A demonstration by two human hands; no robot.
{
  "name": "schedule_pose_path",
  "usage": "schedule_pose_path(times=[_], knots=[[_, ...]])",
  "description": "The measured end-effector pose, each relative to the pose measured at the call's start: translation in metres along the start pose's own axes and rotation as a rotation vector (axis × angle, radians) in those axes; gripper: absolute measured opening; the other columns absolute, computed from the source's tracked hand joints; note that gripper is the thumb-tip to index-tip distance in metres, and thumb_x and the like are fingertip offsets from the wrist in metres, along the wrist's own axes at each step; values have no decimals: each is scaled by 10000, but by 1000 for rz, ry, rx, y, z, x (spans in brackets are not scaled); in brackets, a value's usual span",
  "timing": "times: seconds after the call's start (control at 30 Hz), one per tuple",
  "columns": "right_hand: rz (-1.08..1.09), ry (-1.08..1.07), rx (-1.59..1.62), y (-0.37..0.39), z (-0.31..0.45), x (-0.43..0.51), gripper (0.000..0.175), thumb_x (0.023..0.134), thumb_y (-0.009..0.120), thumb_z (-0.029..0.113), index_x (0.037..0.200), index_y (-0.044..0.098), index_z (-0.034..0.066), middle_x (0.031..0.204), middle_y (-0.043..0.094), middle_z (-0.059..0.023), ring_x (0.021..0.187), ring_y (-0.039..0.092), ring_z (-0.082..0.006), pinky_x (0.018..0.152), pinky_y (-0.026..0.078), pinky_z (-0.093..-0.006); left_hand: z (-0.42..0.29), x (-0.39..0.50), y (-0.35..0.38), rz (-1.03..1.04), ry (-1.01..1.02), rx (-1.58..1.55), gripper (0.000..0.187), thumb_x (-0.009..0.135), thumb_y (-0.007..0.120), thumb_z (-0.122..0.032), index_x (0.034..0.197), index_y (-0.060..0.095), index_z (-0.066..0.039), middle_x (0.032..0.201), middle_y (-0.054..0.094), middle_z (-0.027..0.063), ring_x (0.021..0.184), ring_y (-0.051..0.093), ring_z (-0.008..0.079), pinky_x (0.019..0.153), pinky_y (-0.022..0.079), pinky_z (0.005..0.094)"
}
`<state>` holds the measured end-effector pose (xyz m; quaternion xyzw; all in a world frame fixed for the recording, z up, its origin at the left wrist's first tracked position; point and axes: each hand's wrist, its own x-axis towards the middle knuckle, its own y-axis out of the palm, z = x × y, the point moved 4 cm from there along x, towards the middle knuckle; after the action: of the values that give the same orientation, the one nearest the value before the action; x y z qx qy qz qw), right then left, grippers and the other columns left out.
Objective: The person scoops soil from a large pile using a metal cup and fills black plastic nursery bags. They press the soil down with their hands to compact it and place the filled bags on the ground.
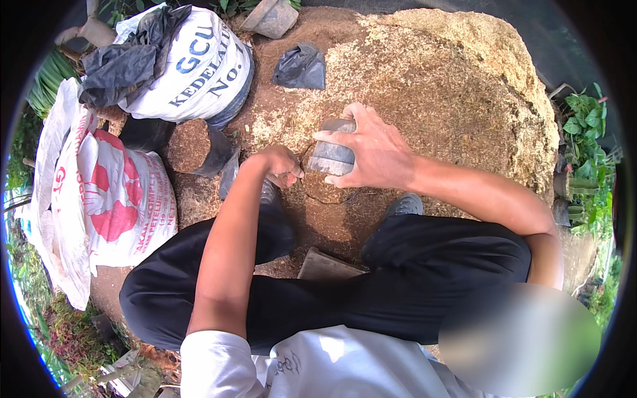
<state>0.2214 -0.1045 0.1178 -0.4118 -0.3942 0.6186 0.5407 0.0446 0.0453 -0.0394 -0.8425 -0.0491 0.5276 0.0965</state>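
Note:
My right hand (379, 149) grips a grey cup-like container (334, 149) from its right side, with thumb and fingers spread around it. The container is tilted over a round black plastic bag filled with brown growing medium (326, 191), between my feet. At the left rim of that bag is my left hand (282, 166), fingers curled, thumb and forefinger at the bag's thin edge; whether they pinch it is hard to tell. A large heap of sawdust-like medium (438, 99) lies just beyond my hands.
A filled black bag (189, 147) stands at left, near a red-printed white sack (119, 199) and a larger white sack (199, 64) draped with black plastic (119, 74). An empty black bag (301, 64) lies on the heap. A grey pot (271, 19) sits at the top. Plants (587, 124) edge the right.

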Motion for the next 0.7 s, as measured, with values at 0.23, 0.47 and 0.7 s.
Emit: schedule_pose_path(times=[0.23, 0.47, 0.7], knots=[[-16, 84, -77, -5, -4, -3, 843, 732, 882, 522, 1499, 612, 302, 1400, 446, -251, 1303, 511, -419, 1038, 548, -537, -11, 8, -8, -90, 95, 143, 222, 927, 768, -219, 978, 795, -4, 1017, 797, 155, 952, 768, 270, 787, 639, 418], [-91, 184, -94, -9, -44, 0, 855, 793, 781, 678, 1531, 579, 298, 1440, 439, -227, 1368, 493, -407, 1077, 508, -556, -35, -2, -12, -712, 428, 61, 261, 1034, 602, -234, 1214, 712, -80, 1113, 763, 164, 1071, 717, 329, 973, 533, 423], [-69, 651, 900, 31, -161, -19, 793, 989, 530, 673, 1630, 410, 220, 1461, 510, -234, 1369, 515, -382, 1046, 534, -538, -74, 1, 35, -808, 509, 64, 347, 1091, 518, -287, 1314, 677, -73, 1298, 710, 225, 1215, 672, 394, 1070, 505, 466]])
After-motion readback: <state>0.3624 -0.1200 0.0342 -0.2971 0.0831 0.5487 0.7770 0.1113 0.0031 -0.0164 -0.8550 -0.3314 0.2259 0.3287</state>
